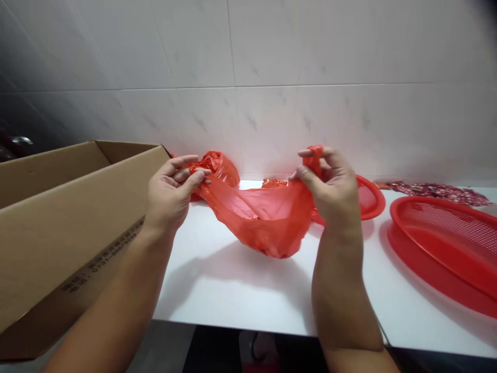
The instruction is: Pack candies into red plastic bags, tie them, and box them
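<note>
A red plastic bag hangs above the white counter, pulled wide between both hands. My left hand pinches the bag's left handle between thumb and fingers. My right hand is closed on the right handle, which sticks up above the fingers. The bag's mouth gapes open towards me and its bottom sags close to the counter. Something red and shiny lies on the counter just behind the bag.
An open cardboard box stands at the left, against the counter's edge. Two red mesh baskets lie on the right. Patterned red wrappers sit by the tiled wall.
</note>
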A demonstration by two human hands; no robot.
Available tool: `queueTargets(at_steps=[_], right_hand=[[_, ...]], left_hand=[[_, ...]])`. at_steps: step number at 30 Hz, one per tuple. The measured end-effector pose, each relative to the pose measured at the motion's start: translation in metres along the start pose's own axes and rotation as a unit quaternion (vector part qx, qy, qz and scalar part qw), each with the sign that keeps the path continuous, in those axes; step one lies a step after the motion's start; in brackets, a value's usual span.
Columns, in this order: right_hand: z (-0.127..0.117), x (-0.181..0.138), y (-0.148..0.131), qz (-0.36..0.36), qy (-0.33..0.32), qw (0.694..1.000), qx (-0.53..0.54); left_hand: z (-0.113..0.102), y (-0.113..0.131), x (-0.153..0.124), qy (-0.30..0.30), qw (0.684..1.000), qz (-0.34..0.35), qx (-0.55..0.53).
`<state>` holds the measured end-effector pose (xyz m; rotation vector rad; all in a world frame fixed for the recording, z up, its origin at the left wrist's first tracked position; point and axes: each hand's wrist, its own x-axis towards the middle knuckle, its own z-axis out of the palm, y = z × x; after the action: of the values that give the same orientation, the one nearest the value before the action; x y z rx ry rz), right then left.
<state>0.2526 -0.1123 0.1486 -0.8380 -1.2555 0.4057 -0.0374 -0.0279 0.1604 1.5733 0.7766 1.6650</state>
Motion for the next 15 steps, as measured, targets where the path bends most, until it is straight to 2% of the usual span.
queueTargets(at_steps=[4, 6, 8, 10, 11, 13, 15], right_hand=[[0.003, 0.000, -0.004, 0.040, -0.052, 0.997, -0.031], [0.007, -0.002, -0.007, 0.036, -0.069, 0.996, -0.032], [0.011, -0.007, -0.012, 0.009, -0.079, 0.997, -0.020], [0.016, -0.011, -0.017, -0.012, -0.088, 0.996, -0.001], [0.018, -0.013, -0.017, -0.008, -0.107, 0.994, 0.000], [0.020, -0.013, -0.016, 0.020, -0.167, 0.985, -0.041], [0.021, -0.009, -0.012, 0.055, -0.216, 0.969, -0.103]], left_hand=[[0.005, 0.008, -0.006, -0.010, 0.998, -0.017, 0.056], [0.009, 0.014, -0.011, -0.005, 0.994, -0.007, 0.107], [0.013, 0.022, -0.016, 0.047, 0.987, 0.058, 0.142], [0.015, 0.027, -0.019, 0.121, 0.971, 0.152, 0.138], [0.016, 0.028, -0.020, 0.140, 0.965, 0.181, 0.130], [0.017, 0.027, -0.023, 0.133, 0.966, 0.181, 0.126], [0.018, 0.024, -0.026, 0.110, 0.972, 0.148, 0.143]])
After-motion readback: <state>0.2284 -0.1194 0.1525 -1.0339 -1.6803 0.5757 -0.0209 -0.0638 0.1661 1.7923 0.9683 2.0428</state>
